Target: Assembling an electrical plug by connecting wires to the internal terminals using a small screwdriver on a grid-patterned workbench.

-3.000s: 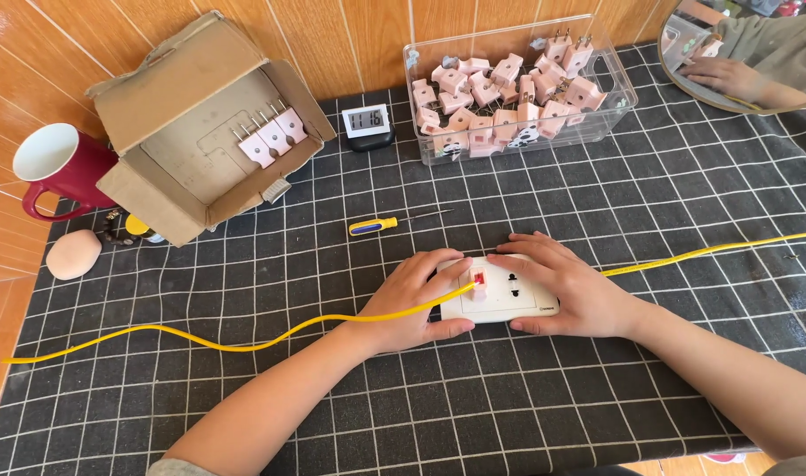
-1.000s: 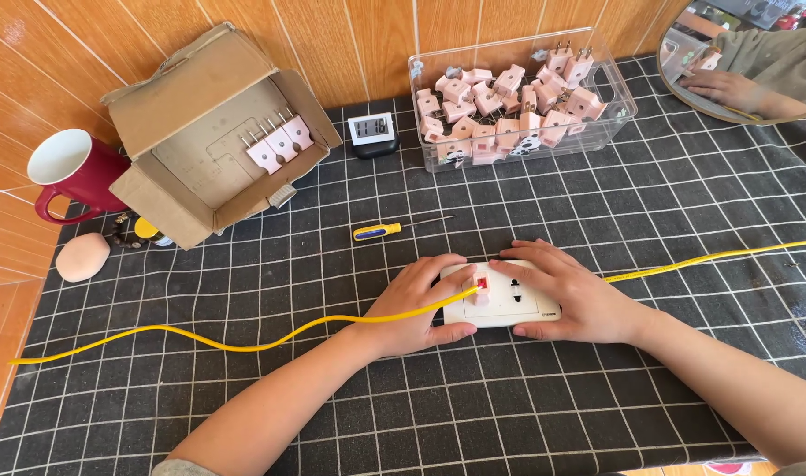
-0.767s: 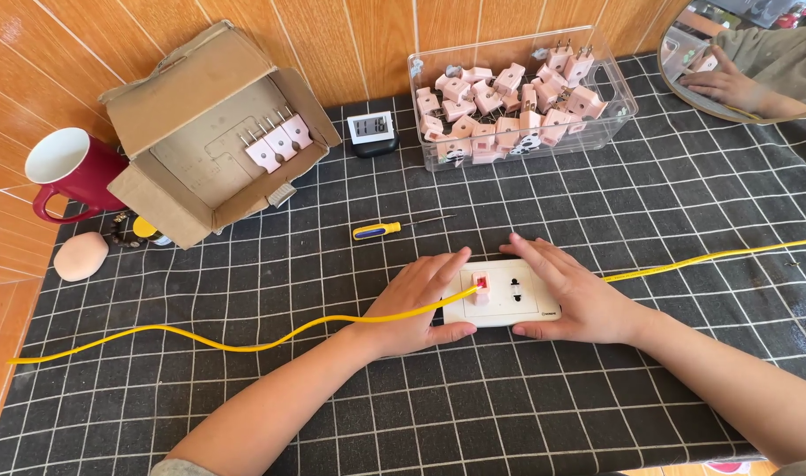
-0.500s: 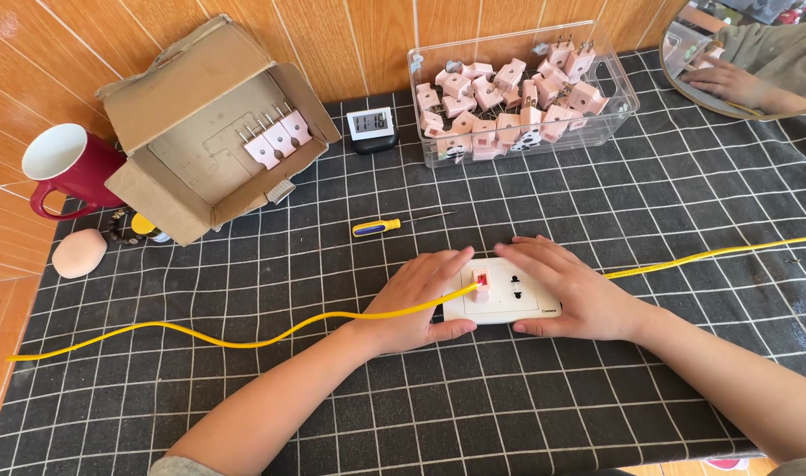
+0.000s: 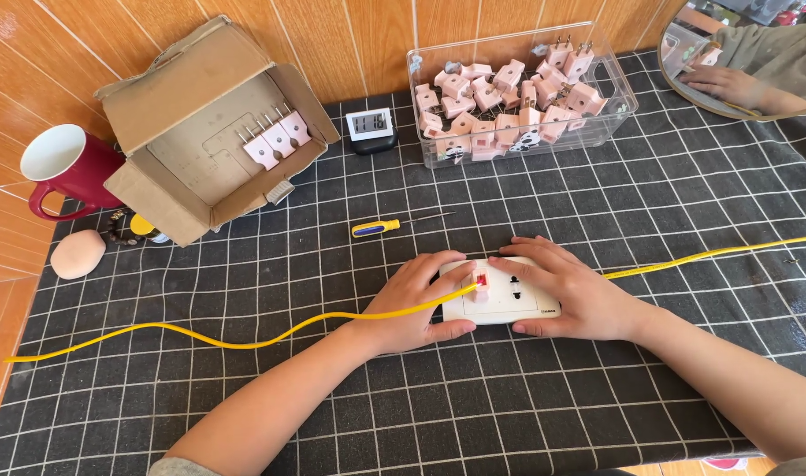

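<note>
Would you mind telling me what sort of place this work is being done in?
Probably a small home workbench for electrical assembly: a clear bin of pink plugs, a yellow-handled screwdriver, and a white socket plate held by both hands on a gridded black mat.

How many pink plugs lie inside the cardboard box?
3. They lie side by side in a row in the open cardboard box at upper left: left plug, middle plug, right plug. The flaps may hide more.
</note>
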